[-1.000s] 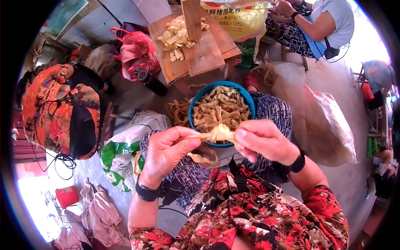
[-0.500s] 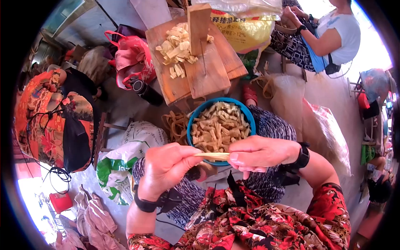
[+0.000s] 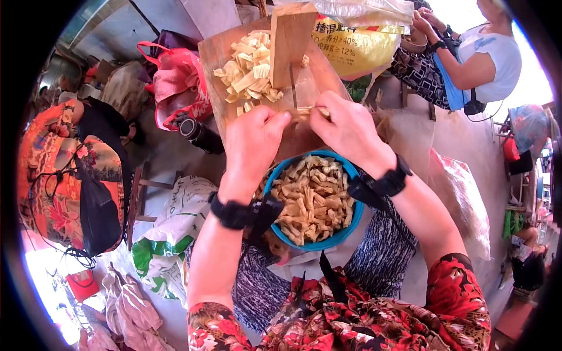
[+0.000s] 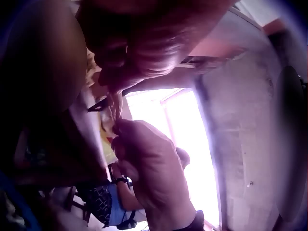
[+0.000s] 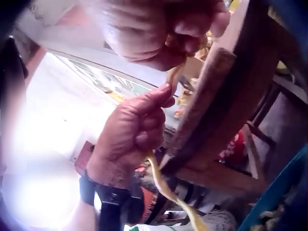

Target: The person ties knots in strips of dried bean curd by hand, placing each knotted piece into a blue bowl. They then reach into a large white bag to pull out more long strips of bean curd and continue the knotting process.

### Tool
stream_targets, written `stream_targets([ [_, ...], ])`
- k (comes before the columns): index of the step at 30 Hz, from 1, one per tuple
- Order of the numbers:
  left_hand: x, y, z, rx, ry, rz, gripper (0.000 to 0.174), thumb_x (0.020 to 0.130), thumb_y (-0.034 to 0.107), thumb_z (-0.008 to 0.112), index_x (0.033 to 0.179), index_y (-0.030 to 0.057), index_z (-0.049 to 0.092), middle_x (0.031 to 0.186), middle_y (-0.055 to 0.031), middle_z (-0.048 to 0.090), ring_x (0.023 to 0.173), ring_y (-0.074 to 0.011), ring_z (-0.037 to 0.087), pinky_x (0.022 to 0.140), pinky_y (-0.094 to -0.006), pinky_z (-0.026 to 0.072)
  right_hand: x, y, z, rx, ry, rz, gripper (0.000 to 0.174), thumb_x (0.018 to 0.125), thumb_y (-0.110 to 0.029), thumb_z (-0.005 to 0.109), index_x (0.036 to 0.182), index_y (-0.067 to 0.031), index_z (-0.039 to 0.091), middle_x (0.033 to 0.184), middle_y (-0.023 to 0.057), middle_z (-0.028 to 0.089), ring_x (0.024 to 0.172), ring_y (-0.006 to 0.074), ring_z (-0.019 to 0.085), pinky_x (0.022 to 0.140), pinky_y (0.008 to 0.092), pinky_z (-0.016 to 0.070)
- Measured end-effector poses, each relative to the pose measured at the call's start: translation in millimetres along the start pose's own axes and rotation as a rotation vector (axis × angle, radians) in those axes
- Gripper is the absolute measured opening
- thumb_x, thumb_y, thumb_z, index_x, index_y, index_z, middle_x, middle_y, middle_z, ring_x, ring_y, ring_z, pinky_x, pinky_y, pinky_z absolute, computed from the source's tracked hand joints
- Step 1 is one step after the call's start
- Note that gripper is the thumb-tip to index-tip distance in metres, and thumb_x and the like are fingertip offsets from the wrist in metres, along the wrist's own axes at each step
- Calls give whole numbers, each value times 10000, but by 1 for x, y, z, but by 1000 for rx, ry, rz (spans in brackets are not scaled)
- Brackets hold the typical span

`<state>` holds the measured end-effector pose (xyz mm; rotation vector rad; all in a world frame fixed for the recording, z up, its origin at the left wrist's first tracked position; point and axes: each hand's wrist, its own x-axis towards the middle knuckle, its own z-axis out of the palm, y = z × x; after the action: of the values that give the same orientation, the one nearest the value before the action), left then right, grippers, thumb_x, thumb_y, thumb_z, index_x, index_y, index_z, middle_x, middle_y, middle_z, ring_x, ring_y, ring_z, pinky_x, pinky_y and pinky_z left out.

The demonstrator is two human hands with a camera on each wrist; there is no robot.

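Observation:
Over the wooden board [image 3: 234, 117], the left hand [image 3: 252, 140] [image 5: 127, 132] and right hand [image 3: 348, 128] [image 4: 154, 166] pinch a pale yellowish strip [image 3: 302, 111] [image 4: 115, 107] [image 5: 175, 74], which spans the short gap between them. Both have curled fingers. A tail of strip [image 5: 161, 183] hangs below the left hand in the right wrist view. Just beyond the hands, a thin dark blade-like piece [image 3: 294, 90] stands by an upright wooden block [image 3: 287, 47]. Cut pale pieces [image 3: 252, 64] lie left of the block. Below the hands, a blue basin [image 3: 336, 241] holds knotted strips [image 3: 313, 202].
A black bottle [image 3: 199, 136] and pink bag [image 3: 178, 82] stand left of the board. Behind it is a yellow sack [image 3: 357, 52]. A seated person [image 3: 480, 64] is at upper right. A white-green bag [image 3: 167, 245] lies left of the basin, a pale sack [image 3: 462, 199] right.
Both hands have moved up and away from the body, from over the basin to the board, with a strip between them. More of the basin now shows.

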<state>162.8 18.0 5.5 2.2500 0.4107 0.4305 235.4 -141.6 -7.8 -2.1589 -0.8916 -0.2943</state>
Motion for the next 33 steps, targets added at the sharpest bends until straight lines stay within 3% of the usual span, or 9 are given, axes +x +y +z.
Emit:
stream_targets([
  [2, 0, -6, -1, 48, 8, -65, 290, 769, 282, 633, 770, -7, 634, 619, -158, 581, 572, -207, 568, 571, -337, 447, -2, 1, -6, -16, -22, 79, 135, 772, -157, 579, 746, -28, 551, 651, 171, 591, 639, 349, 605, 548, 421, 474],
  [5, -16, -1, -19, -316, -202, -216, 265, 849, 271, 636, 753, 24, 640, 532, 23, 497, 461, -44, 434, 422, -196, 325, -14, -12, -27, 111, -93, 127, 244, 810, -265, 609, 804, -22, 621, 716, 149, 607, 661, 294, 612, 579, 372, 477],
  [12, -89, 53, -74, -873, -580, -331, 424, 816, 77, 636, 1208, 18, 484, 744, -37, 602, 503, -56, 509, 445, -171, 387, -52, -60, -66, 1105, 29, 515, 211, 936, -183, 512, 911, 9, 595, 810, 48, 631, 676, 106, 612, 617, 218, 502],
  [17, -117, 39, -70, -888, -563, -364, 358, 888, 318, 585, 1034, -7, 614, 820, -42, 628, 668, -103, 589, 525, -201, 451, -83, -98, -84, 1089, 89, 404, 143, 914, -96, 516, 916, 34, 575, 801, 82, 618, 686, 162, 634, 622, 266, 520],
  [19, -116, 60, -80, -931, -735, -469, 343, 881, 304, 596, 999, -18, 603, 847, -53, 621, 717, -131, 604, 629, -235, 486, -98, -109, -95, 568, -83, -196, 107, 884, -49, 546, 897, 52, 577, 764, 116, 596, 655, 194, 614, 580, 280, 489],
  [21, -117, 59, -72, -483, -667, -199, 177, 811, 98, 601, 924, -34, 570, 935, -94, 611, 816, -141, 596, 757, -273, 485, -110, -114, -87, 662, -105, -84, 124, 905, -70, 526, 887, 39, 581, 757, 86, 608, 634, 154, 609, 559, 256, 482],
  [23, -126, 59, -70, -715, -527, -301, 106, 770, 21, 585, 860, -22, 551, 933, -98, 622, 821, -142, 590, 768, -278, 480, -120, -109, -75, 862, -136, 372, 151, 925, -104, 512, 880, 23, 580, 747, 58, 617, 605, 100, 590, 539, 228, 472],
  [27, -136, 69, -72, -1050, -607, -479, 54, 820, 3, 574, 858, -15, 541, 938, -115, 620, 736, -151, 617, 663, -252, 519, -124, -108, -63, 1101, -257, 647, 183, 928, -180, 540, 853, -13, 548, 687, -24, 550, 525, 39, 498, 456, 178, 400],
  [33, -140, 55, -60, -849, -424, -360, 87, 807, 40, 646, 871, 3, 600, 762, -33, 637, 699, -78, 600, 618, -224, 510, -132, -106, -56, 1042, -98, 546, 173, 874, -105, 608, 989, -38, 497, 841, -20, 520, 707, 20, 475, 609, 165, 409],
])
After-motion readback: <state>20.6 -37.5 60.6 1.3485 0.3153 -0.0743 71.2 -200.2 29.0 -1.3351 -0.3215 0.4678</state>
